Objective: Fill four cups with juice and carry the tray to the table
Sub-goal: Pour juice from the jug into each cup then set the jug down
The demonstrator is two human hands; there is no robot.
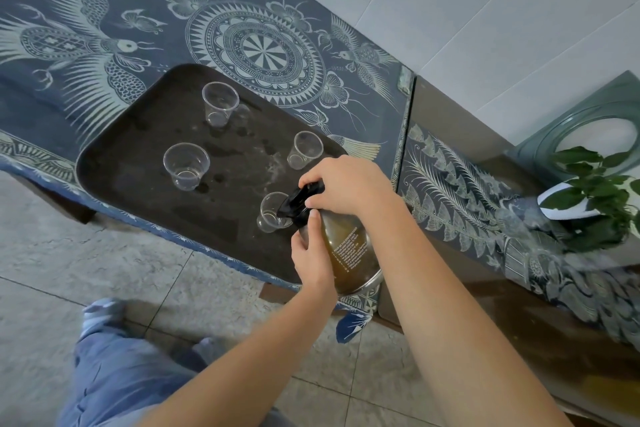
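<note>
A dark tray [145, 184] lies on a blue patterned cloth and carries several clear plastic cups: one at the far side [220, 103], one at the left [186, 166], one at the right [304, 149] and one nearest me [272, 213]. All look empty of juice. A glass juice bottle [349, 253] with amber liquid and a black top is tilted over the nearest cup. My right hand [346, 184] grips the black top, and my left hand [311, 253] holds the bottle's neck and side.
The patterned cloth [263, 48] covers a low bench against a white tiled wall. A potted green plant [599, 194] and a green glass dish [588, 135] stand at the right. The tiled floor and my legs in blue trousers [114, 367] are below.
</note>
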